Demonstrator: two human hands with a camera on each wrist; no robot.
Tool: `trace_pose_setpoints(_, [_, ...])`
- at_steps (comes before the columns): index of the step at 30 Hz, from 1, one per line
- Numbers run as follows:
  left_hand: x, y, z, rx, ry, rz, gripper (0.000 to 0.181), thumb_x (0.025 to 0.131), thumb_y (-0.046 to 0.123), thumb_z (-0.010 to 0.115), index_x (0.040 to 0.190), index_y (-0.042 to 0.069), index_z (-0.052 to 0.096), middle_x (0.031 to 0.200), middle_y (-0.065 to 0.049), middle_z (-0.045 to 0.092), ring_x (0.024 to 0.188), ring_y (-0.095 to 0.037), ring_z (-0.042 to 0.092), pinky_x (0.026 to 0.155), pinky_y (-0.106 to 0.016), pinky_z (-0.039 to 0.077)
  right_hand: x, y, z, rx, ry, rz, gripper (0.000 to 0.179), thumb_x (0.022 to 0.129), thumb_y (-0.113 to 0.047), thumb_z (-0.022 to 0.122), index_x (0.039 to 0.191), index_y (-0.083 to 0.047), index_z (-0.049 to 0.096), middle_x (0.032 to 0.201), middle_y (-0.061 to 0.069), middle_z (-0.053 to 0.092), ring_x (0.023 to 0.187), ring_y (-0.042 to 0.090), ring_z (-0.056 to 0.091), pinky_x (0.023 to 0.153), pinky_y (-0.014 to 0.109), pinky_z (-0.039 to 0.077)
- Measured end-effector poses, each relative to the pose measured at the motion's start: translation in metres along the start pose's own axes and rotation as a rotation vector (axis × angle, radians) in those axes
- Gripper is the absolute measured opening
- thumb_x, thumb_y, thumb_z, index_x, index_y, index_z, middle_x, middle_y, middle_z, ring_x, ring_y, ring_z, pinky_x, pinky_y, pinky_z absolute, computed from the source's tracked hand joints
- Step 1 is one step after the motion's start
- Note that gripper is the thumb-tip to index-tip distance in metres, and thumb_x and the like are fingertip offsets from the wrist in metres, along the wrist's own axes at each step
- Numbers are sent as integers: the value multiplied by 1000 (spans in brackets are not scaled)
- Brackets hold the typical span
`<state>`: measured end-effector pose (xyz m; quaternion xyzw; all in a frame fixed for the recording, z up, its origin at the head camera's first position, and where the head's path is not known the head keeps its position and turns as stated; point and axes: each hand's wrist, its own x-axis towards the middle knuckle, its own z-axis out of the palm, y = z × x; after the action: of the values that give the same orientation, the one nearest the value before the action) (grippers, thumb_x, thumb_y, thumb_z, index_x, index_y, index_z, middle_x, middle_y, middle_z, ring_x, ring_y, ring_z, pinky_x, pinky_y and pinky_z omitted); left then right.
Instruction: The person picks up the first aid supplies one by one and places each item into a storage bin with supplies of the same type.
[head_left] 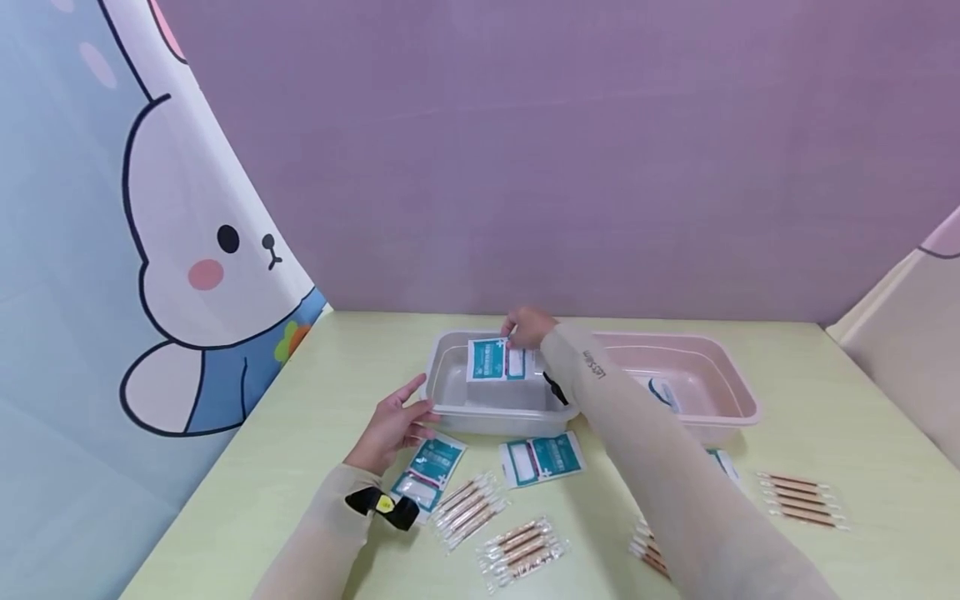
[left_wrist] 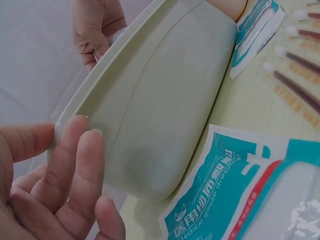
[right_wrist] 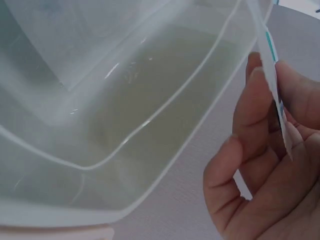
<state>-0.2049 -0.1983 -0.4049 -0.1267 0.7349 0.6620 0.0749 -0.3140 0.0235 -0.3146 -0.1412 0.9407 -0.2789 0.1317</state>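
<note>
My right hand point(head_left: 529, 327) pinches a medical gauze dressing packet point(head_left: 489, 360) by its edge, over the back of the light grey basin point(head_left: 487, 414). The right wrist view shows the packet point(right_wrist: 270, 75) edge-on between thumb and fingers. At the basin's front left corner is my left hand point(head_left: 392, 427), its fingers spread and lightly bent. In the left wrist view its fingertips point(left_wrist: 82, 145) touch or nearly touch the outer wall below the rim. Another gauze packet point(head_left: 430, 471) lies just under this hand, and one more packet point(head_left: 543, 459) lies before the basin.
To the right stands a pink basin point(head_left: 738, 400) with a packet point(head_left: 663, 393) inside, partly behind my right arm. Bagged cotton swabs point(head_left: 468, 510) and more swab packs point(head_left: 522, 552), point(head_left: 802, 500) lie on the table. A purple wall rises behind.
</note>
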Motion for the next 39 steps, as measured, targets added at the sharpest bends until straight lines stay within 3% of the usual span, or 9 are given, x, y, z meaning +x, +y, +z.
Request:
trace_pose_setpoints(5, [0,1,2,5,-8,13,54,98,21,56,148,19,37,82,-4,69,60,-16,61,62,-27,41,-1,4,3,-60,-15,2,11,90,-2,63,100,-3,67,109,10,61,98,24,54,85,36,46])
trace_pose_setpoints(11, [-2,-1,2,41,-17,9,54,98,20,55,148,17,37,82,-4,69,60,-16,61,61,-27,41,3,12,13,-104,-16,73,11,92,-7,61,100,-2,67,101,8,64,90,20,57,79,31,48])
trace_pose_setpoints(18, [-4,-1,-4,28,-20,16,54,97,18,56,148,16,37,77,-3,68,49,-13,51,56,-25,39,40,23,25,-287,-99,143,19,91,-13,63,107,-5,68,104,5,66,90,17,58,81,30,47])
trace_pose_setpoints(21, [-5,-1,-8,28,-30,15,55,97,18,56,148,15,36,77,-3,68,50,-13,52,57,-25,39,49,27,33,-289,-77,121,18,90,-14,64,106,-8,69,103,3,65,90,18,58,82,32,47])
trace_pose_setpoints(25, [-7,1,-12,40,-5,17,54,98,18,55,148,15,37,76,-3,68,51,-14,54,58,-25,39,74,43,46,-253,-76,76,15,86,-16,68,98,-8,68,93,4,65,81,17,59,74,30,48])
trace_pose_setpoints(28, [-8,2,-13,45,0,19,54,98,19,55,148,15,37,77,-2,68,51,-14,54,58,-25,39,82,42,46,-220,-101,128,16,83,-14,71,95,-5,69,90,6,65,79,19,60,71,31,49])
trace_pose_setpoints(30, [-8,2,-12,46,-6,21,54,98,20,55,148,15,36,77,-2,68,52,-14,55,59,-25,40,62,29,39,-191,-87,167,19,83,-13,71,99,-2,68,94,8,65,83,20,60,75,32,49])
trace_pose_setpoints(33, [-10,3,-11,42,-5,19,54,98,20,55,148,16,37,78,-3,69,51,-14,55,59,-25,40,43,23,32,-141,-71,193,20,80,-11,75,95,-1,67,88,7,64,78,19,58,70,30,49])
trace_pose_setpoints(39, [-11,3,-9,34,-3,17,53,98,19,56,148,15,37,79,-5,69,51,-14,56,60,-26,40,30,27,27,-108,-53,192,30,80,-17,77,102,0,66,90,8,64,81,20,59,76,32,50])
